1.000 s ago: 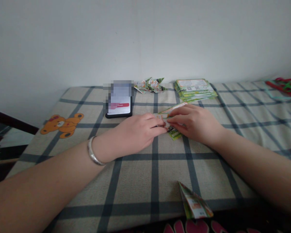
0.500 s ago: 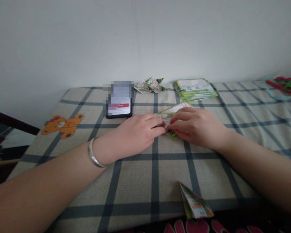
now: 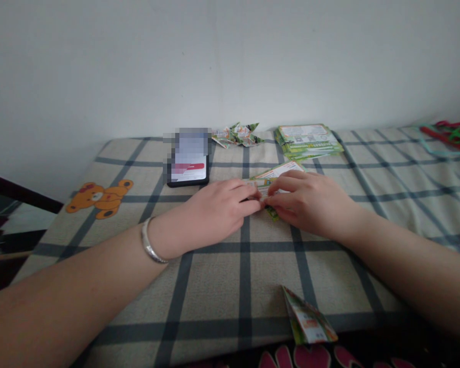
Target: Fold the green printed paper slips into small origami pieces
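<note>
Between my hands lies a partly folded sheet of printed paper (image 3: 281,171), green and white, flat on the checked tablecloth. The fingers of my left hand (image 3: 218,212) are closed on its left side, and a silver bangle circles that wrist. My right hand (image 3: 310,204) pinches the paper from the right, its fingertips nearly meeting those of the left. Much of the sheet is hidden under the fingers. Near the front edge, a folded paper triangle (image 3: 310,322) of similar print lies apart from both hands.
A phone (image 3: 189,158) with a lit screen is behind my left hand. Folded paper pieces (image 3: 239,135) and a stack of printed sheets (image 3: 306,138) lie by the wall. Red and green items in a clear tray (image 3: 452,135) sit far right. An orange bear picture (image 3: 101,198) is at left.
My right hand has shifted very slightly over the paper. Otherwise both hands keep their hold and the surrounding things stay in place.
</note>
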Demonstrator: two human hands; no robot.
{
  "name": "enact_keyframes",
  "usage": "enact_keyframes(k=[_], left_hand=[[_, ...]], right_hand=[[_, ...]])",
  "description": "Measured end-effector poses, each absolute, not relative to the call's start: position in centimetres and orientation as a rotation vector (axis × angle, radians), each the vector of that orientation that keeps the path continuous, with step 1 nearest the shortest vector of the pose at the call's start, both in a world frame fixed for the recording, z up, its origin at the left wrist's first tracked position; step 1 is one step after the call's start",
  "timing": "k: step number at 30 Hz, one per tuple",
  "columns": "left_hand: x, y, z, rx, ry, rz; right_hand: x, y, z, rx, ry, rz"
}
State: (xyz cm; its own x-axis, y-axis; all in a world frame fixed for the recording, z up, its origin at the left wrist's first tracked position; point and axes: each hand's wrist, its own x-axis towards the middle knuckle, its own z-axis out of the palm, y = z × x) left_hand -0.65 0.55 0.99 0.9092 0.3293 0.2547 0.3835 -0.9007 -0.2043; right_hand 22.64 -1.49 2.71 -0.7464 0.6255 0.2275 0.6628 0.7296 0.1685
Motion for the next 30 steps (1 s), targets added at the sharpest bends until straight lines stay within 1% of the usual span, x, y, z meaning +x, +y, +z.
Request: enact_keyframes(k=[13, 22, 30], left_hand=[[-0.65, 0.77, 1.01, -2.865, -0.532, -0.318], [-0.72, 0.63, 1.07, -2.875, -0.512, -0.332], [-0.67, 0.79, 1.33, -2.894, -0.497, -0.338]], right_hand=[[22.44, -1.94, 3.02, -1.336, -2.698, -0.400], [22.70, -1.77, 2.86, -1.408, -2.666, -0.465], [23.06, -1.26, 2.92, -1.474, -2.625, -0.420]])
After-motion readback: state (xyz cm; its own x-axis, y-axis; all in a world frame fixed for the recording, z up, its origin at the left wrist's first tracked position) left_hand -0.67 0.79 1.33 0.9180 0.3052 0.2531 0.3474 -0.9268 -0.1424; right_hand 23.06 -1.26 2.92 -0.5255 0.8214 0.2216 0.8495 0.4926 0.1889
